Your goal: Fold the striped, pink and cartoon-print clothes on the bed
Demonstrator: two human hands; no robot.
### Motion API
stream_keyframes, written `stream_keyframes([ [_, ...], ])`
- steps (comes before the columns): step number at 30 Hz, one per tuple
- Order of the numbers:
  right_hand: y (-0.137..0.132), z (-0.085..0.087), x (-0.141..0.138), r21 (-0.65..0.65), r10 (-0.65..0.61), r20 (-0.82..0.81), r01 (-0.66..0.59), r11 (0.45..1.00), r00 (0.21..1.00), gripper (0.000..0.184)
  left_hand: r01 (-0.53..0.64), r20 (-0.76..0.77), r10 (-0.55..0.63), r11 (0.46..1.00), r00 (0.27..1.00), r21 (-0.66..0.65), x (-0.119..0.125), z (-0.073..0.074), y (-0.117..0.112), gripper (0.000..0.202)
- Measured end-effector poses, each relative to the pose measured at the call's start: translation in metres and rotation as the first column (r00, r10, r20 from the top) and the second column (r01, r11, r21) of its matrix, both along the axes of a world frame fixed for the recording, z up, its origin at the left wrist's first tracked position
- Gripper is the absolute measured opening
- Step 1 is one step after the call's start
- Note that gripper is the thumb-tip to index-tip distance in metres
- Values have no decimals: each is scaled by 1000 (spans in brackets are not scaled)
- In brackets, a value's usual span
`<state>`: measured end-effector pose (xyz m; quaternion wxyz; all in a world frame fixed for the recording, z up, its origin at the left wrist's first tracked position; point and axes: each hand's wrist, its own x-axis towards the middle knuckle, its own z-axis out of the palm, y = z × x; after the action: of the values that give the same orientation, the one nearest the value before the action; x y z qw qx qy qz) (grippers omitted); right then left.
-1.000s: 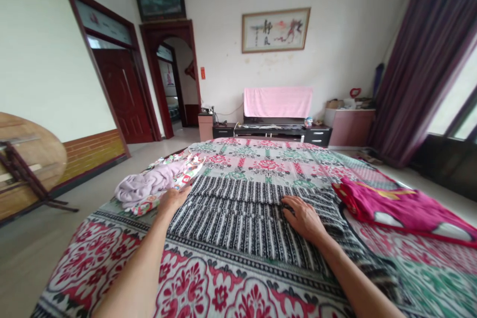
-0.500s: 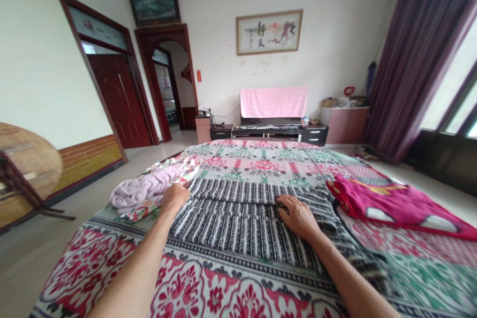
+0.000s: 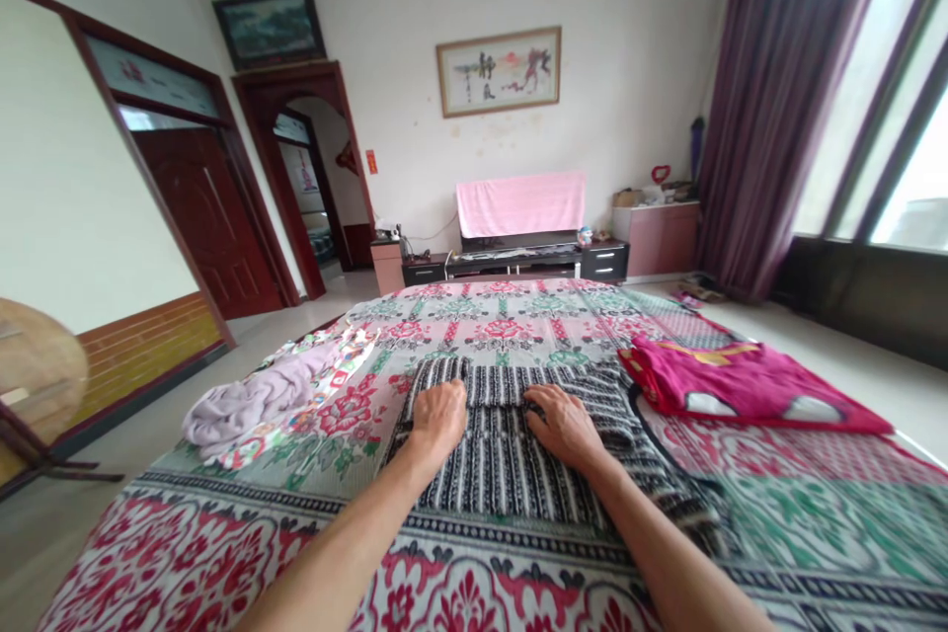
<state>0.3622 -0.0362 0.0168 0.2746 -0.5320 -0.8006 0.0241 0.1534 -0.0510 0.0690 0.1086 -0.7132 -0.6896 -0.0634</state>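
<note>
A black-and-white striped knit garment (image 3: 504, 474) lies partly folded on the patterned bedspread (image 3: 296, 563). My left hand (image 3: 439, 415) is closed on its left part, which is folded inward over the middle; the fingertips are hidden under the hand. On the garment's right half rests my right hand (image 3: 564, 423), palm down with fingers apart, pressing on the cloth. One striped end trails off to the lower right beside my right forearm.
A folded magenta cloth (image 3: 770, 380) lies to the right. Left of the garment is a bunched pale lilac cloth (image 3: 259, 405) with a colourful printed one. Beyond the bed stand a low black cabinet (image 3: 607, 263) and a pink-draped screen (image 3: 522, 205). A round wooden tabletop (image 3: 37, 365) leans at far left.
My left hand has carried the garment's left edge rightward, folding it toward the middle. My right hand stays on the cloth. The view has turned slightly right.
</note>
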Motion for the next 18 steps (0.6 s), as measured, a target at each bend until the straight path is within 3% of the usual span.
stream_keyframes([
  [3, -1, 2, -1, -12, -4, -3, 4, 1000, 1000, 32, 29, -13, -29, 999, 999, -37, 6, -12, -2, 30],
  [7, -2, 4, -2, -21, -13, -8, 13, 1000, 1000, 33, 4, -15, -5, 999, 1000, -40, 4, -6, 0, 30],
  [11, -3, 4, -2, -25, -15, -5, 15, 1000, 1000, 33, -96, 42, 95, 995, 995, 5, 1, 3, 3, 30],
  [18, 1, 0, -1, -26, -15, 5, 15, 1000, 1000, 33, -83, 70, 81, 996, 994, 18, 5, -7, 5, 28],
])
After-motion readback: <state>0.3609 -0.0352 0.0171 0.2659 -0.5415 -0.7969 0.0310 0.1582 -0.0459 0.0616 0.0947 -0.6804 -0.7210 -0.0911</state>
